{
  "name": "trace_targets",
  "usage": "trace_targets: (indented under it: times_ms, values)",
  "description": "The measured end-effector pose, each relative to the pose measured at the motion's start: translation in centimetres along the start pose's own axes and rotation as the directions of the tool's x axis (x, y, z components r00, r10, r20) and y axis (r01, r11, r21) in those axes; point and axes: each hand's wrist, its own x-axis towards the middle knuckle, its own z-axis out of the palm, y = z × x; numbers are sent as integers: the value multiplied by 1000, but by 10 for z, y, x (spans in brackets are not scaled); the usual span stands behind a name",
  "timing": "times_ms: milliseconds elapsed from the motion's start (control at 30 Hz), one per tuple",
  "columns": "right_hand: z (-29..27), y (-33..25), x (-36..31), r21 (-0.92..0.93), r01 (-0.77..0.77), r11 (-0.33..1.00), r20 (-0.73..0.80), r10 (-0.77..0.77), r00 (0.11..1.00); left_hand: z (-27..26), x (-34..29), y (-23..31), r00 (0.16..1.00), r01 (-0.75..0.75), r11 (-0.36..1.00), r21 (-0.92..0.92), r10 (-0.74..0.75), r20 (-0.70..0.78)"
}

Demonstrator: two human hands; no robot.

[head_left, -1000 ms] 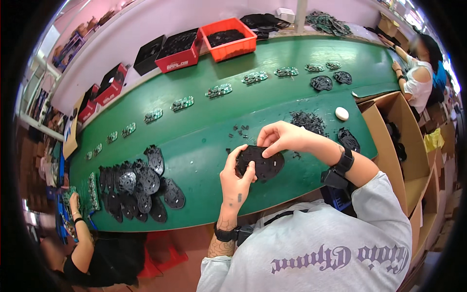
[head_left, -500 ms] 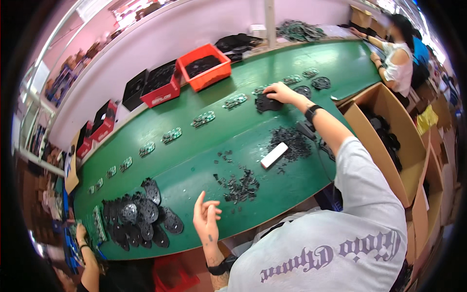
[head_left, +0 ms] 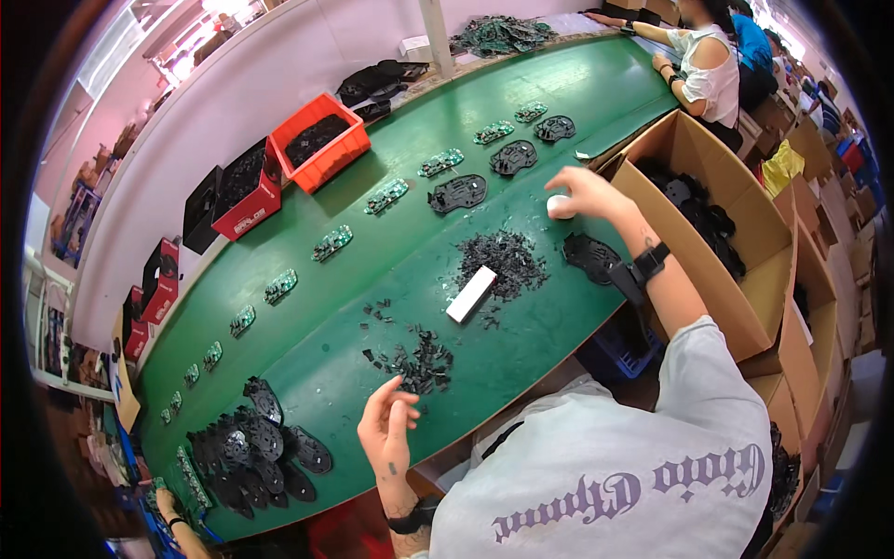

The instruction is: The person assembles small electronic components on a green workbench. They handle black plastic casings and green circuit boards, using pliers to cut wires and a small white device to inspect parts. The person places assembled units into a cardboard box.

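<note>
Just inside the right edge of the counter (head_left: 400, 270), a white round object (head_left: 560, 209) under the right hand (head_left: 590, 194), fingers bent over and touching; cannot tell whether gripped. Between there and the near edge, a single black shell (head_left: 587, 253) beside the wrist strap (head_left: 649, 265). Leftward, a heap of small black pieces (head_left: 507, 264), with a white block (head_left: 471, 294) at its side. Over the near edge, next to a smaller scatter of black pieces (head_left: 424, 363), the left hand (head_left: 383, 433), half open, fingers loosely curled, holding nothing. Toward the far edge, three black shells in a row (head_left: 513, 157), then a long line of green circuit boards (head_left: 332, 242) following that edge. Near the left end, a pile of black shells (head_left: 250, 449). Farther out, an orange bin (head_left: 346, 149) along the far edge and an open cardboard box (head_left: 750, 210) beside the right edge
</note>
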Motion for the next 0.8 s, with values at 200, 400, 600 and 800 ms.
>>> trace_targets:
  times_ms: [200, 400, 600, 800]
  values:
    - [14, -22, -33, 292, 132, 947, -147, -92, 985, 59, 41, 29, 919, 81, 996, -36, -61, 389]
    - [20, -142, -98, 436, 552, 711, -307, -459, 834, 112, 69, 32, 724, 412, 809, -419, -11, 690]
    - [25, -158, -116, 442, 554, 705, -303, -464, 832, 114, 54, 19, 688, 482, 732, -480, 23, 725]
    - [24, -150, -103, 684, 373, 627, -121, -406, 906, 107, 50, 2, 630, 604, 576, -550, 77, 773]
